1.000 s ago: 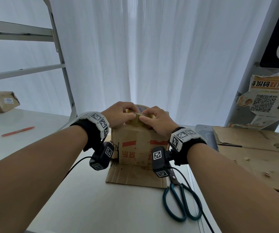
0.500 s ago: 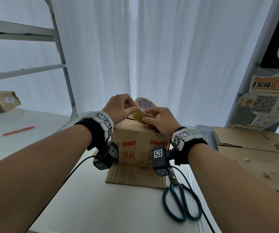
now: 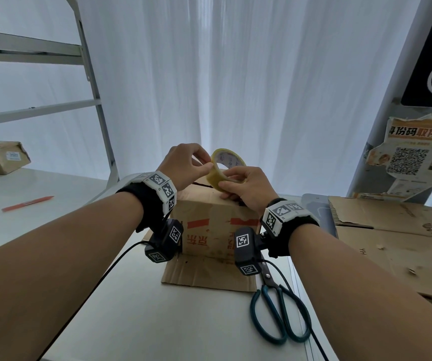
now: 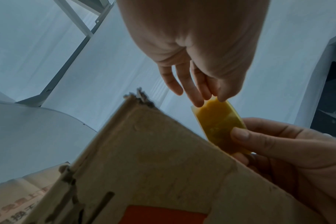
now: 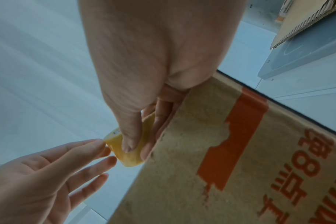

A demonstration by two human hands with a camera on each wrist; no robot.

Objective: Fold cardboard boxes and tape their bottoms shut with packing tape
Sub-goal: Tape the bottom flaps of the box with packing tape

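A brown cardboard box (image 3: 209, 225) with red print stands on the white table (image 3: 157, 321), its top flaps folded shut. Just above its far edge I hold a yellowish roll of packing tape (image 3: 226, 165). My right hand (image 3: 226, 179) grips the roll, thumb on the outer face and fingers underneath. My left hand (image 3: 208, 165) pinches the roll's upper rim between thumb and forefinger. In the left wrist view the left hand (image 4: 211, 97) touches the top of the tape roll (image 4: 219, 121). In the right wrist view my thumb lies on the tape roll (image 5: 128, 156) beside the box (image 5: 240, 151).
Teal-handled scissors (image 3: 277, 316) lie at the box's near right. Flattened cardboard (image 3: 392, 230) is stacked on the right. A red pen (image 3: 27, 203) and a small parcel (image 3: 1, 157) sit on the left, by a metal rack (image 3: 95, 82). A cardboard flap (image 3: 207, 274) lies under the box.
Both hands have lifted the tape roll off the box top and raised it; the left hand's thumb and forefinger now pinch its rim.
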